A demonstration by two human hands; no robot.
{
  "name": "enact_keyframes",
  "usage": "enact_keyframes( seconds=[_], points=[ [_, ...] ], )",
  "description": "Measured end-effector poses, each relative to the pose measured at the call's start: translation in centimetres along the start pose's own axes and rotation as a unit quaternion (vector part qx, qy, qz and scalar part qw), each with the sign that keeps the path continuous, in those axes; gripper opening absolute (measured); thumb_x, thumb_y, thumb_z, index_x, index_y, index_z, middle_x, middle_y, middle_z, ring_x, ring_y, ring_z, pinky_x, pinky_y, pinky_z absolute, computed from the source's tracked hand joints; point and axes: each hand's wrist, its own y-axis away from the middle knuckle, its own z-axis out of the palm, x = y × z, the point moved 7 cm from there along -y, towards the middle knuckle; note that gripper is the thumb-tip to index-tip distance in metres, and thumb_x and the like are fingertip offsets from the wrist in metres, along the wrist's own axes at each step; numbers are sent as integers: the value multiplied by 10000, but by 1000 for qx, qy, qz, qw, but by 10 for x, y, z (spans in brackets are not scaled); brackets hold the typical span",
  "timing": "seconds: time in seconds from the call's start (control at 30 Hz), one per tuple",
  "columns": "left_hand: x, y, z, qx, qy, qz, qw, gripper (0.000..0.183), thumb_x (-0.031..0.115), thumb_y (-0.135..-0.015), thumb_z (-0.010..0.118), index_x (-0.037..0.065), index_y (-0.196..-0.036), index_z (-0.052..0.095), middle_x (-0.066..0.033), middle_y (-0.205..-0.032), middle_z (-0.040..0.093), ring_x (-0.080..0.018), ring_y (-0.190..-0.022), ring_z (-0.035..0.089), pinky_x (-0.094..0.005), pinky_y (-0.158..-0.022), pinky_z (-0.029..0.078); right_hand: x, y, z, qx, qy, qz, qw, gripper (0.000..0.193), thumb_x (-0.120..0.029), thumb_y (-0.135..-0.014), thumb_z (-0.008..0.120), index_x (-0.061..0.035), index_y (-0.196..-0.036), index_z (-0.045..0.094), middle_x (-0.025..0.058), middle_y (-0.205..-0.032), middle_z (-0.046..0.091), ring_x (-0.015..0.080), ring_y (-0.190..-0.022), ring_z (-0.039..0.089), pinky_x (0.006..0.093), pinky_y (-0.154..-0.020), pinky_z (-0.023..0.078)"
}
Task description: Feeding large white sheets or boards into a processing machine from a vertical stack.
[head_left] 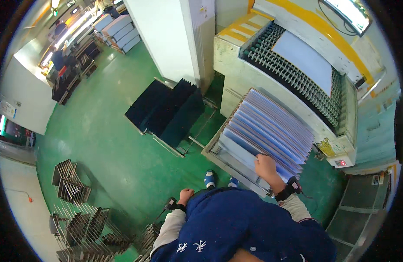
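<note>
My right hand (pixel 265 167) is closed at the upper edge of the nearest pale panel (pixel 240 150), its fingertips partly hidden. That panel leans at the near end of a slotted rack (pixel 209 150), in front of a row of several thin blue-white panels (pixel 267 127) with brown edges. My left hand (pixel 186 194) hangs low beside my body, fingers curled in and nothing seen in them. Dark straps with small boxes sit on both wrists.
Beyond the rack stands a roller machine (pixel 229 52) with a pale sheet (pixel 306 59) on its rollers. A rack of dark panels (pixel 164 111) stands on the green floor left of it. Several wire racks (pixel 85 227) are at lower left; a framed grey panel (pixel 363 209) is at right.
</note>
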Motion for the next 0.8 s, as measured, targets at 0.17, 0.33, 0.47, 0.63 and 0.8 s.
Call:
enact_keyframes(
  seconds=[0.17,0.33,0.47,0.63,0.8],
  points=[
    [34,-3,0,-38,-72,101,991,307,296,-691,527,8,-720,630,-195,-686,614,-324,-674,608,-405,-639,469,6,0,-3,40,27,18,999,225,-226,-738,584,-23,-833,606,225,-757,593,404,-755,575,470,-664,447],
    [40,-6,-10,1,-52,92,994,305,253,-701,525,-27,-787,612,-246,-779,606,-369,-767,602,-419,-712,464,-3,-4,1,24,30,0,999,244,-225,-748,572,-12,-859,612,231,-782,603,399,-762,584,464,-677,449],
    [12,-20,2,-14,16,37,999,297,242,-692,546,-18,-811,625,-233,-807,620,-354,-798,606,-398,-747,465,-10,-3,6,41,31,-4,999,250,-226,-758,575,-9,-877,615,224,-800,610,394,-775,586,456,-677,450],
    [32,-7,-6,-40,17,11,999,287,234,-684,564,-6,-823,635,-202,-810,637,-333,-806,615,-384,-761,467,-12,-2,6,48,27,6,998,292,-232,-760,585,10,-923,609,236,-824,603,406,-787,578,447,-675,437],
    [34,-22,-1,-23,-7,59,998,295,241,-674,551,-12,-803,631,-209,-765,626,-341,-763,615,-398,-724,474,-9,-4,-5,38,59,-17,997,217,-223,-758,587,-10,-797,590,227,-746,586,407,-729,565,469,-617,416]
  ],
)
